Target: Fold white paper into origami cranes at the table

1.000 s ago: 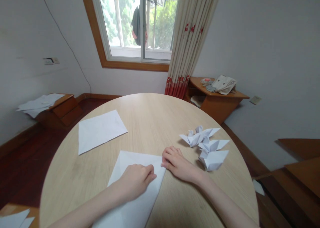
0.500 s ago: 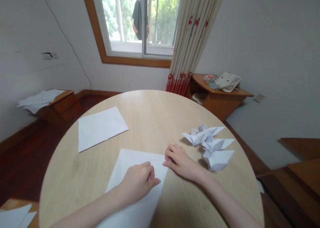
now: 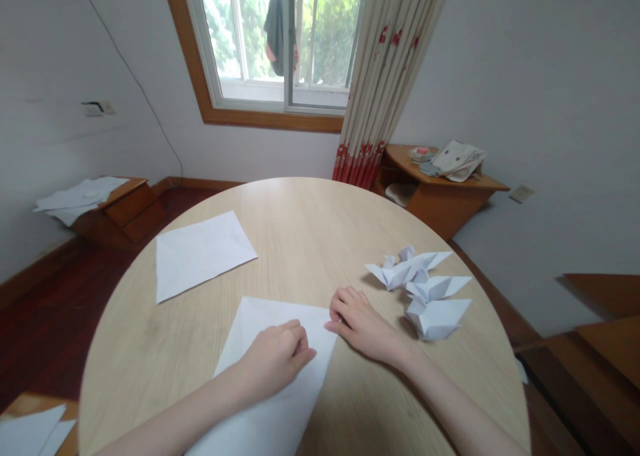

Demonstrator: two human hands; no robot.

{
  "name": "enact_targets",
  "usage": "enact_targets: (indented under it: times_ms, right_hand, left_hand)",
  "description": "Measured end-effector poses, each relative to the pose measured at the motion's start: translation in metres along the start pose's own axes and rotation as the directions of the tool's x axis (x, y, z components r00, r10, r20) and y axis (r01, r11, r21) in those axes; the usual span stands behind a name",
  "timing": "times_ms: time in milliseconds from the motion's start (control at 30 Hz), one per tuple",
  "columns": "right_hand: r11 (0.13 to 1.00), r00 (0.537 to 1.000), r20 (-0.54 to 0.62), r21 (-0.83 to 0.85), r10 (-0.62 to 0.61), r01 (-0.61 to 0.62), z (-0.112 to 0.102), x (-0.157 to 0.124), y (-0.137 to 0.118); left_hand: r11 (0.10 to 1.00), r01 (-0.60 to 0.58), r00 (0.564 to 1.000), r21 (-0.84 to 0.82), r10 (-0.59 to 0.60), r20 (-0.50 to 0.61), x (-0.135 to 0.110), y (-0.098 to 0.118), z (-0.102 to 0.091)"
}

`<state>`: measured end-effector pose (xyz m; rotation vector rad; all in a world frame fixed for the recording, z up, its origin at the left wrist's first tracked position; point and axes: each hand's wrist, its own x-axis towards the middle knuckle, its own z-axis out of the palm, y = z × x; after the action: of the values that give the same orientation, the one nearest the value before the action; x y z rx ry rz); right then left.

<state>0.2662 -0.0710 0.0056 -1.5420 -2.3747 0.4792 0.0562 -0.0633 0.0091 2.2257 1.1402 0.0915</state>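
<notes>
A white sheet of paper [image 3: 270, 403] lies at the near side of the round table, one corner pointing to the right. Resting on its middle is my left hand [image 3: 278, 361], its fingers curled into a loose fist with nothing visible inside. My right hand [image 3: 354, 319] is at the sheet's far right corner, fingers bent and thumb against the paper's edge, closed on that corner. Just beyond that hand, folded paper figures [image 3: 434, 317] with pointed ends stand in a group. The undersides of both hands are hidden.
Another stack or sheet of white paper [image 3: 205, 253] lies at the left of the wooden table [image 3: 305, 229]. More paper [image 3: 33, 429] is on a surface at bottom left. Small cabinets stand by the walls, with a curtain [image 3: 385, 76] beside the window.
My left hand has slid very slightly left over the sheet. My right hand stays at the corner, and the view has shifted a little.
</notes>
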Motion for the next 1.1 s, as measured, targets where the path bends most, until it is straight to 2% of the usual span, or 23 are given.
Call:
enact_targets:
  times_ms: [300, 533, 800, 1000, 1100]
  right_hand:
    - [1.0, 1.0, 0.002, -0.012, 0.021, -0.021, 0.0001, 0.0004, -0.0024]
    - [0.996, 1.0, 0.01, -0.084, 0.022, -0.021, 0.0005, 0.0011, -0.0056]
    - [0.996, 1.0, -0.002, -0.091, 0.005, -0.006, 0.0009, 0.0007, -0.0065]
    - [0.997, 1.0, -0.01, -0.078, 0.024, -0.024, -0.0016, 0.0005, -0.0078]
    - [0.995, 0.998, -0.056, -0.092, 0.04, -0.045, -0.0023, -0.0001, -0.0075]
  left_hand:
    - [0.999, -0.034, 0.998, 0.017, 0.033, 0.054, 0.0017, 0.0002, -0.0062]
    - [0.998, -0.051, 0.996, 0.042, 0.048, 0.072, 0.0014, 0.0009, -0.008]
    - [0.995, -0.064, 0.996, 0.079, 0.06, 0.059, 0.0023, -0.0007, -0.0054]
    - [0.998, -0.054, 0.998, 0.027, 0.054, 0.012, -0.0001, -0.0003, -0.0065]
    - [0.993, -0.11, 0.994, 0.049, 0.109, 0.022, -0.0011, -0.0015, -0.0067]
